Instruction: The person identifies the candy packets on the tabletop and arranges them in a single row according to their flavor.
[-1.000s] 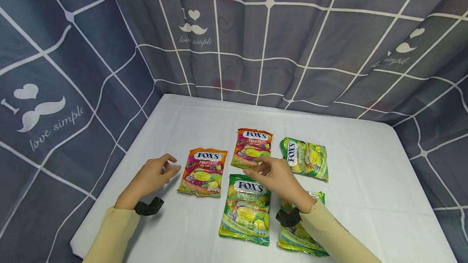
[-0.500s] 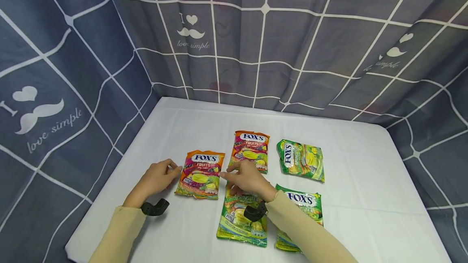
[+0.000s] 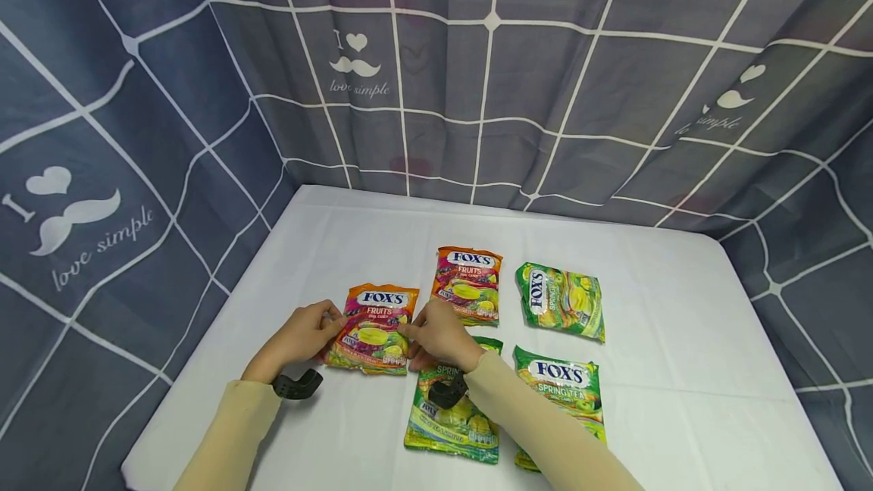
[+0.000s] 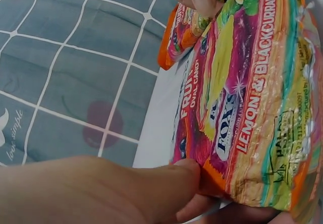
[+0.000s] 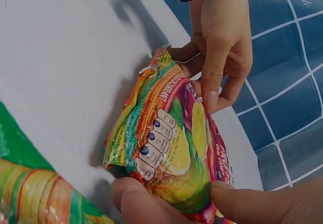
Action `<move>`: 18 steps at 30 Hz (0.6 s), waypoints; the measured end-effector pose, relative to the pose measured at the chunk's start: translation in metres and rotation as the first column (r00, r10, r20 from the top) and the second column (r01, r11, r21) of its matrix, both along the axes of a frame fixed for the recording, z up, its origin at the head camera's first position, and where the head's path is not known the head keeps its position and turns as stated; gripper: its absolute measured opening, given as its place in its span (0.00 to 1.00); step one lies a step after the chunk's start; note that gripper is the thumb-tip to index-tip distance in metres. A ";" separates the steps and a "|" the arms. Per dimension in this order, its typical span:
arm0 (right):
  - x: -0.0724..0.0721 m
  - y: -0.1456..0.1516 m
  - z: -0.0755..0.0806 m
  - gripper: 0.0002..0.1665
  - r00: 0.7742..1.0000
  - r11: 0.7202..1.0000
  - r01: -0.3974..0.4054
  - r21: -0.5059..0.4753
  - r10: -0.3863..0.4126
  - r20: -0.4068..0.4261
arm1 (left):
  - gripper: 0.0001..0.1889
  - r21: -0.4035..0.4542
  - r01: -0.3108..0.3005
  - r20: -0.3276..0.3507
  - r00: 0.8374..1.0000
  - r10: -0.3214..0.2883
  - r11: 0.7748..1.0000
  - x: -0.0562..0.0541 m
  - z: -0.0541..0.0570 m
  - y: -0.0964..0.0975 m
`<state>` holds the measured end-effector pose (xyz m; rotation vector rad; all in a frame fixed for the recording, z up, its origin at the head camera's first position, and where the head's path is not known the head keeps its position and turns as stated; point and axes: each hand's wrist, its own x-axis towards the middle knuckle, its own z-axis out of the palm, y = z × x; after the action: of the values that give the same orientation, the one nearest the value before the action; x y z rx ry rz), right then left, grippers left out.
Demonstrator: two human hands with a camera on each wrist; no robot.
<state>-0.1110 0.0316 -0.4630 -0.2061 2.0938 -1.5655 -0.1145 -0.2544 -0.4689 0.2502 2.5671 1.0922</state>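
Note:
An orange and purple Fox's Fruits candy bag (image 3: pixel 371 332) is held between both hands at the left of the table. My left hand (image 3: pixel 303 336) pinches its left edge; in the left wrist view the thumb (image 4: pixel 166 181) lies on the front face with fingers beneath. My right hand (image 3: pixel 439 336) grips the right edge, thumb on the front, fingers under, as the right wrist view shows. Below the right hand and wrist lies a green Spring Tea candy bag (image 3: pixel 453 430), partly covered by them. A second Fruits bag (image 3: pixel 467 283) lies just beyond the right hand.
Two more green Spring Tea bags lie to the right: one turned sideways (image 3: pixel 562 300), and a nearer bag (image 3: pixel 559 385) partly under the right sleeve. The white-covered table (image 3: pixel 682 370) meets a grey checked curtain (image 3: pixel 443 97) at the back and sides.
My right hand has moved left from over the upper Fruits bag to the left Fruits bag's right edge. My left hand has moved right onto its left edge, and both now grip it.

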 end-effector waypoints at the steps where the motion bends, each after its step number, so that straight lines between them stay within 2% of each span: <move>1: 0.000 -0.001 0.000 0.18 1.000 1.000 0.001 0.001 -0.001 -0.007 | 0.10 0.001 0.001 0.003 1.000 -0.001 1.000 0.000 -0.001 0.000; 10: 0.001 -0.013 -0.007 0.18 0.994 0.998 0.033 0.052 -0.028 -0.105 | 0.06 0.001 -0.017 0.007 1.000 0.017 1.000 -0.002 -0.004 0.000; 18: 0.001 -0.017 -0.007 0.18 0.981 0.996 0.059 0.070 -0.045 -0.190 | 0.05 -0.005 0.019 -0.035 0.999 -0.019 1.000 -0.005 0.001 -0.001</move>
<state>-0.1098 0.0151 -0.4700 -0.2848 2.3165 -1.5455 -0.1196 -0.2552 -0.4680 0.2939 2.5925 1.0840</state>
